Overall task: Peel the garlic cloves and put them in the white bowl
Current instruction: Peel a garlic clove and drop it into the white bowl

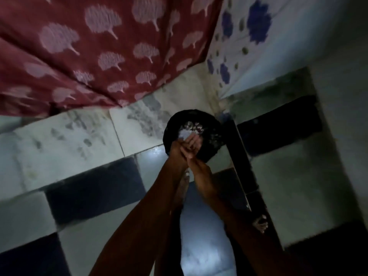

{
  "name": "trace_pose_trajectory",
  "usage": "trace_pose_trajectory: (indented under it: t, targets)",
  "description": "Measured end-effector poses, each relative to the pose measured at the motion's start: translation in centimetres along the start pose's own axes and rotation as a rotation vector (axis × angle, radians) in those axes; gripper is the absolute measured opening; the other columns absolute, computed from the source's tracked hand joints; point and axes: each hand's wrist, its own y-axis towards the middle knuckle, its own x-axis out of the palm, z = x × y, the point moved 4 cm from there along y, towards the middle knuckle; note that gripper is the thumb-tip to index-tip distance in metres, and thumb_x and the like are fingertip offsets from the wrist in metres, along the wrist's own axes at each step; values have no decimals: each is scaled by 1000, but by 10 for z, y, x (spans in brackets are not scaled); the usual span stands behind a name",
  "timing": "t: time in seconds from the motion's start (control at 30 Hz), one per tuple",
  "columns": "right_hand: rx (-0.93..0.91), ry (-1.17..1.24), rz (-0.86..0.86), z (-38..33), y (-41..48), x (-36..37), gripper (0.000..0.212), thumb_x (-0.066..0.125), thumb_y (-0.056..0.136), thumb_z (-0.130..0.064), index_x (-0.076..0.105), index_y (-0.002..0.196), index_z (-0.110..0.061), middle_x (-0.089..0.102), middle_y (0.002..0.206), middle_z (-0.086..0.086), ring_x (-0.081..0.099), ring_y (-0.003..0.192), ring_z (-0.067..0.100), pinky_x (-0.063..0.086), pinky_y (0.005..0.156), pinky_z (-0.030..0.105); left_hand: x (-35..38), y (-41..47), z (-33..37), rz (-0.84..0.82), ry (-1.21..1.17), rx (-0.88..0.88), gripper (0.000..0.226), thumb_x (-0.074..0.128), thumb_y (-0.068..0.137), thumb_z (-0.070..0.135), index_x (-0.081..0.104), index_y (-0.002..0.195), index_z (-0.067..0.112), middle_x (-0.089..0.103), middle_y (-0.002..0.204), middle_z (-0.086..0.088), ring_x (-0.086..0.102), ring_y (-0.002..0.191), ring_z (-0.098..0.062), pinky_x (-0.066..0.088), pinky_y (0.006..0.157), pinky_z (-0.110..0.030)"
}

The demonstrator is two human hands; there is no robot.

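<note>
Garlic skins [192,126] lie in dark basket [211,124] just beyond left hand [176,149] and right hand [196,158], fingers [191,145] curled together; hold unclear.

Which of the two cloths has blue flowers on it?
The white cloth at the upper right. The other, the big red cloth on the left, carries pale pink leaf shapes instead.

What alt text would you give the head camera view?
A left hand and right hand meet over a dark round bowl of pale garlic pieces, on checkered floor tiles beside red leaf-print cloth. Dim, blurred.
</note>
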Motion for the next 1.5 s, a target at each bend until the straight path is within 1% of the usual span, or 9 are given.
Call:
trace_pose_trajectory:
  t: [0.13,0.27,0.33,0.4,0.53,0.7,0.93,1.37,1.5]
  targets:
    - [113,77,-112,74,114,46,51,34,107,-38,33,152,-13,32,157,2,30,143,13,23,116,22,-33,103,7,27,-81,6,68,37,98,49,29,152,8,33,154,-14,32,142,-36,24,118,-46]
    - [261,140,26,109,171,37,44,28,109,-23,38,147,-4,45,139,7,37,134,14,27,103,16,-45,135,13,-106,-141,-17,58,34,101,52,45,145,15,50,143,-9,48,132,-28,46,94,-40]
    - [201,41,124,106,164,25,36,39,107,-16,52,137,0,54,137,16,47,131,29,31,108,29,-46,123,20,-143,-80,-64,44,39,100,45,61,125,15,69,112,-9,68,94,-19,53,68,-33]
    - [136,7,153,86,133,13,26,52,101,-11,65,120,-1,65,121,15,58,116,29,41,101,32,-41,90,26,-164,42,-54,13,57,92,28,65,90,17,58,69,3,54,51,-8,47,52,-22]
    - [130,171,227,0,31,-34,11,62,83,-38,73,85,-39,73,91,1,69,87,23,54,79,37,-17,-23,35,24,364,103,9,55,92,15,60,95,21,59,75,6,57,60,-5,47,57,-17]
    - [70,405,270,-118,-103,-109,23,58,95,-4,69,94,-24,73,85,-3,67,77,7,52,70,21,66,-221,30,-63,722,297,17,47,97,5,62,95,14,65,78,0,60,64,-7,44,62,-18]
    - [-69,521,465,-206,-290,-236,16,56,98,-4,69,102,-11,72,84,6,67,80,14,55,70,26,175,-408,-41,-262,1028,516,27,49,94,-5,64,84,15,65,77,-3,61,69,-13,49,70,-26]
    - [-128,655,950,-82,-509,-435,15,57,97,-4,71,101,-7,73,81,8,66,74,16,52,67,31,306,-509,-314,-755,1339,523,18,52,95,0,68,91,8,67,77,-5,62,69,-11,49,64,-21]
    - [-93,652,1066,-26,-534,-485,16,60,93,-2,71,94,-13,73,79,7,65,69,14,51,64,27,340,-484,-393,-814,1540,732,19,61,89,6,70,84,22,69,76,9,63,70,-3,50,67,-19]
